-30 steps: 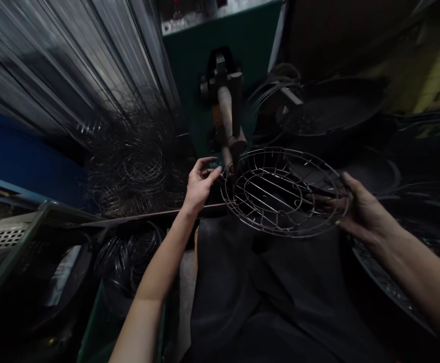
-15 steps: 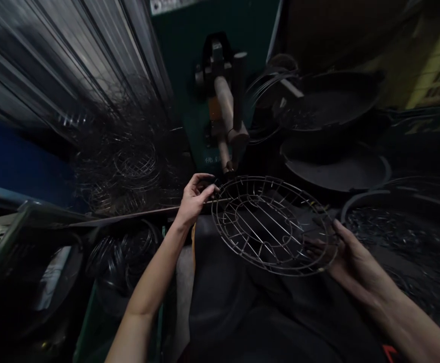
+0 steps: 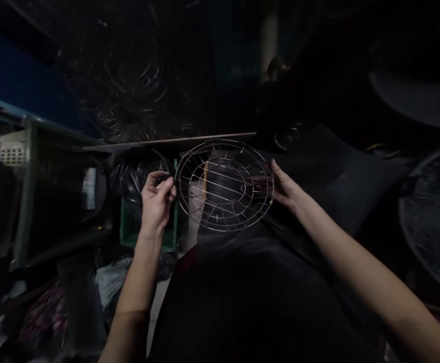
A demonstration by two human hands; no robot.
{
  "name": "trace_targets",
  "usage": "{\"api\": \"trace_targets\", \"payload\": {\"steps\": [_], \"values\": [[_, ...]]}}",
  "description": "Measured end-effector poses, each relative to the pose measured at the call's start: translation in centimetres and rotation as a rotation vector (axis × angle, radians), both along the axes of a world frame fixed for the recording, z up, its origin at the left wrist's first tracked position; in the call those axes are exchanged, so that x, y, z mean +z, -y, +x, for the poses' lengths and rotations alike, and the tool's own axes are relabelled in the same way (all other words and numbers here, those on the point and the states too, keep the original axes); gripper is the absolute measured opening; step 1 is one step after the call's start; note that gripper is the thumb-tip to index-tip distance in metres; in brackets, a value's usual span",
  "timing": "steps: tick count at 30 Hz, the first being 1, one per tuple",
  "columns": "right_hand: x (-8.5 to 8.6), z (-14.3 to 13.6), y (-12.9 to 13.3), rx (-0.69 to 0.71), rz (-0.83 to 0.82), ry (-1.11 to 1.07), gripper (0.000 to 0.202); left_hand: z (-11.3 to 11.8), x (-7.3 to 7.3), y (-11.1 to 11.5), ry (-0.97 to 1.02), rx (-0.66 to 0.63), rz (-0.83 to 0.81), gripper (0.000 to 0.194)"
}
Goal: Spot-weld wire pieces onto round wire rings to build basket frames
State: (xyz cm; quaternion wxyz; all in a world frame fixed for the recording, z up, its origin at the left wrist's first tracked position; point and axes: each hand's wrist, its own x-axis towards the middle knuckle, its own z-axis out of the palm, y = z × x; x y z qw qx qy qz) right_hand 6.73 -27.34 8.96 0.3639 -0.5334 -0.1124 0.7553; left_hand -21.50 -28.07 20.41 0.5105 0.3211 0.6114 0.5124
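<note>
A round wire rack [image 3: 220, 185], with concentric rings, short spokes and straight bars across its centre, hangs above my lap between both hands. My left hand [image 3: 158, 194] is closed, thumb and fingers pinched at the rack's left rim. On the opposite side my right hand [image 3: 283, 186] grips the rim, its thumb at the edge and its fingers reaching underneath, partly seen through the wires. Dark cloth [image 3: 250, 282] covers my lap below the rack.
At left stand a green crate [image 3: 23, 201] and a smaller green bin [image 3: 149, 239] with coiled black wire [image 3: 131, 184]. Tangled wire rings [image 3: 144, 96] lie beyond a thin ledge [image 3: 204, 137]. A large round tub [image 3: 406, 222] of small pieces is at right. A dim machine stands ahead.
My view has swung down and left, so the machine has mostly slipped into the dark upper edge. Both hands and the rack now appear farther left and higher in view, still together.
</note>
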Motion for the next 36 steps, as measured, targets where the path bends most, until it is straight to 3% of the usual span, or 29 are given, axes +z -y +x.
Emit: {"api": "trace_targets", "payload": {"steps": [4, 9, 14, 18, 22, 28, 34, 36], "values": [[-2.2, -1.2, -0.5, 0.097, -0.007, 0.067, 0.048, -0.2, -2.2, 2.7, -0.068, 0.054, -0.023, 0.028], [-2.3, 1.8, 3.2, 0.108, 0.326, 0.443, 0.036, -1.4, -4.5, 4.6, -0.053, 0.041, -0.021, 0.025], [-2.8, 3.2, 6.5, 0.169, 0.509, 0.666, 0.040, -1.2, -4.1, 4.3, -0.018, 0.064, -0.022, 0.028], [-4.7, 1.9, 6.2, 0.143, 0.550, 0.741, 0.032, -0.5, -3.4, 3.8, -0.030, 0.065, -0.014, 0.027], [-5.7, 0.3, 5.9, 0.065, 0.476, 0.741, 0.033, -0.2, -3.4, 4.2, -0.010, 0.069, -0.056, 0.030], [-5.1, -2.1, 5.5, 0.018, 0.427, 0.643, 0.034, -0.7, -4.3, 4.7, -0.035, 0.076, -0.075, 0.033], [-3.6, -3.6, 3.9, -0.061, 0.548, 0.592, 0.036, -2.0, -6.4, 4.9, -0.079, 0.015, -0.040, 0.028], [-3.0, -3.3, 3.1, -0.073, 0.584, 0.588, 0.037, -2.3, -6.5, 4.8, -0.082, 0.027, -0.022, 0.030]]}}
